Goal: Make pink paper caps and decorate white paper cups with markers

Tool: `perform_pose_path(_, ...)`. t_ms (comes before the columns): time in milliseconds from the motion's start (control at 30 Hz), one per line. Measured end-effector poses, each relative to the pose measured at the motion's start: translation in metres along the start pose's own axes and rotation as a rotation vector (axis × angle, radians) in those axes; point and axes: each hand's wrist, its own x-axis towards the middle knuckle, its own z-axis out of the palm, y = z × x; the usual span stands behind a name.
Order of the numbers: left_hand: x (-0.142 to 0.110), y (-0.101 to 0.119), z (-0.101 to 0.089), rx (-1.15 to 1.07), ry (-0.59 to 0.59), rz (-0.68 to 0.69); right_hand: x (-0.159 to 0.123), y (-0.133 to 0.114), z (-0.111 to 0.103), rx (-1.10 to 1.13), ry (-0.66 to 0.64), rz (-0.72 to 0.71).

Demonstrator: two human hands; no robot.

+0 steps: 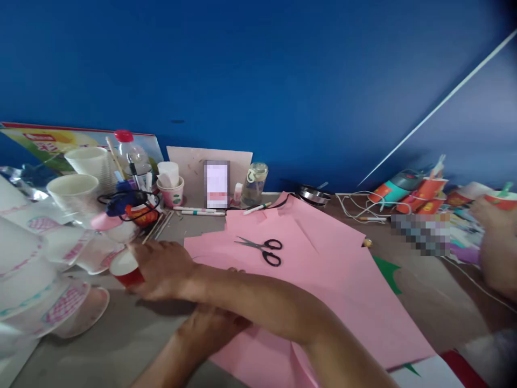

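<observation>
My right hand (163,269) reaches across to the left, its fingers closed round a red paper cup (131,278) with a white inside, tilted near the tabletop. Beneath my right forearm lies my left hand (218,326), at the left edge of the pink paper sheets (323,291); the forearm hides most of its fingers. Black-handled scissors (262,248) rest on the pink paper with their blades slightly apart, beyond my right forearm.
White paper cups (48,269) crowd the left side. Behind stand a plastic bottle (133,153), a pink cup (172,191), a phone (217,184) and a glass jar (254,183). At right are cables (351,210), red cups (428,196) and another person's hand (493,226) near a cup.
</observation>
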Motion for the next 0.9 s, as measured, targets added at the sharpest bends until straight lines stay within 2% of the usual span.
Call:
perform_pose_path(33, 0.000, 0.000, 0.000, -0.010, 0.013, 0.011, 0.001, -0.001, 0.000, -0.015, -0.018, 0.002)
perform_pose_path(100, 0.002, 0.000, -0.003, -0.012, -0.003, -0.002, -0.007, 0.003, -0.014, -0.033, -0.018, 0.009)
perform_pose_path(167, 0.006, -0.001, -0.010, 0.004, 0.000, 0.007, -0.029, 0.015, -0.043, 0.023, 0.132, 0.009)
perform_pose_path(267, 0.013, -0.011, -0.018, -0.059, 0.309, 0.065, -0.086, 0.044, -0.089, 0.107, 0.435, 0.127)
perform_pose_path(333, 0.017, -0.021, -0.020, -0.152, 0.448, 0.002, -0.132, 0.067, -0.107, 0.131, 0.572, 0.232)
perform_pose_path(400, 0.020, -0.030, -0.018, -0.215, 0.530, -0.096, -0.176, 0.086, -0.109, 0.142, 0.589, 0.267)
perform_pose_path(500, 0.025, -0.036, -0.011, -0.232, 0.601, -0.098, -0.218, 0.102, -0.094, 0.189, 0.501, 0.287)
perform_pose_path(600, 0.029, -0.036, -0.003, -0.218, 0.574, -0.093, -0.227, 0.102, -0.077, 0.227, 0.471, 0.268)
perform_pose_path(733, 0.032, -0.039, 0.002, -0.422, 0.550, -0.235, -0.210, 0.099, -0.067, 0.218, 0.424, 0.152)
perform_pose_path(900, 0.033, -0.047, -0.008, -0.783, 0.739, -0.435, -0.183, 0.097, -0.061, 0.201, 0.399, 0.027)
